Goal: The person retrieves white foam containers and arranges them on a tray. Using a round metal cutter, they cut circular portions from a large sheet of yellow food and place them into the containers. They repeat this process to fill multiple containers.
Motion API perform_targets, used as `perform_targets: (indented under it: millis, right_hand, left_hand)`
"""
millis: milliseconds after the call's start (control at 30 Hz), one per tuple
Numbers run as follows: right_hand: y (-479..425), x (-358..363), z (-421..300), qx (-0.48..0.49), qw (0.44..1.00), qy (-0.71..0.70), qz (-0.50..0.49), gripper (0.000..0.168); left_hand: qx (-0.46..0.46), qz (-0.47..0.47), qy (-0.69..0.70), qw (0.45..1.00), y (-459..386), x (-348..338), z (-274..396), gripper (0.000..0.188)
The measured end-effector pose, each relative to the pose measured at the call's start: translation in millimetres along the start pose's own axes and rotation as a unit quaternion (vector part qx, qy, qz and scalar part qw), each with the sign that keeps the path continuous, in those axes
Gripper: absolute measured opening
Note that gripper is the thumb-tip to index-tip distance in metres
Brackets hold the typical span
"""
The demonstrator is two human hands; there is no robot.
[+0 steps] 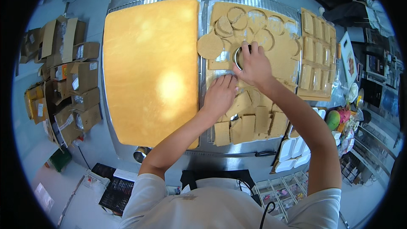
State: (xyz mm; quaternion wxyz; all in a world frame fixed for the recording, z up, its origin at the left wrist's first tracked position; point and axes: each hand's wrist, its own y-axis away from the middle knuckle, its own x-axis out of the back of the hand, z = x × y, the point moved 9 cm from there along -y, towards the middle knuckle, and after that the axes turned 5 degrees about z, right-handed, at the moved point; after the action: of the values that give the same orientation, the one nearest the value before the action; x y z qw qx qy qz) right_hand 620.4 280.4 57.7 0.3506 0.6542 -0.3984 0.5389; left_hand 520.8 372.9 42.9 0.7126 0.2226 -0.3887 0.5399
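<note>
A metal ring cutter (pixel 237 59) stands on a sheet of sponge cake (pixel 283 60), and my right hand (pixel 256 65) grips it from above. My left hand (pixel 222 93) rests palm down with its fingers together, at the near edge of that sheet. Whether anything lies beneath it cannot be told. Round holes and several loose cake discs show in the sheet's far left part; one disc (pixel 210 46) overlaps the left edge. Nearer my body lie rectangular cake pieces (pixel 248 127). On the left a large, uncut golden cake sheet (pixel 149 70) covers its own rack.
A tray of clear lidded boxes (pixel 317 54) stands at the right. White containers (pixel 294 149) lie near my right elbow, beside fruit (pixel 333 120). A steel cup (pixel 141 154) is by the near left table edge. Cardboard boxes (pixel 82 76) sit on the left.
</note>
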Motion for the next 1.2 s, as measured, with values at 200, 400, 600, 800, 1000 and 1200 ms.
perform_targets:
  millis: [200, 400, 600, 800, 1000, 1200]
  right_hand:
    - [-4, -3, 3, 0.170, 0.983, 0.036, -0.054, 0.076]
    - [2, -6, 1, 0.003, 0.998, 0.037, 0.051, 0.078]
    - [-6, 0, 4, 0.235, 0.969, 0.022, -0.068, 0.077]
    - [8, 11, 18, -0.091, 0.993, -0.078, 0.015, 0.080]
    - [42, 45, 73, -0.151, 0.932, -0.312, 0.109, 0.090]
    - [66, 68, 108, -0.285, 0.910, -0.216, 0.211, 0.073]
  left_hand:
    - [0.001, -0.011, -0.041, 0.999, 7, -15, 12, 0.051]
    - [0.030, -0.060, -0.043, 0.997, 7, -23, 11, 0.054]
    - [0.050, -0.058, -0.006, 0.997, 2, -18, 15, 0.051]
    - [0.109, -0.057, 0.060, 0.991, -11, 0, 6, 0.035]
    - [0.245, 0.133, 0.260, 0.924, -55, 52, -22, 0.025]
    - [0.189, 0.069, 0.007, 0.979, -92, 18, -13, 0.049]
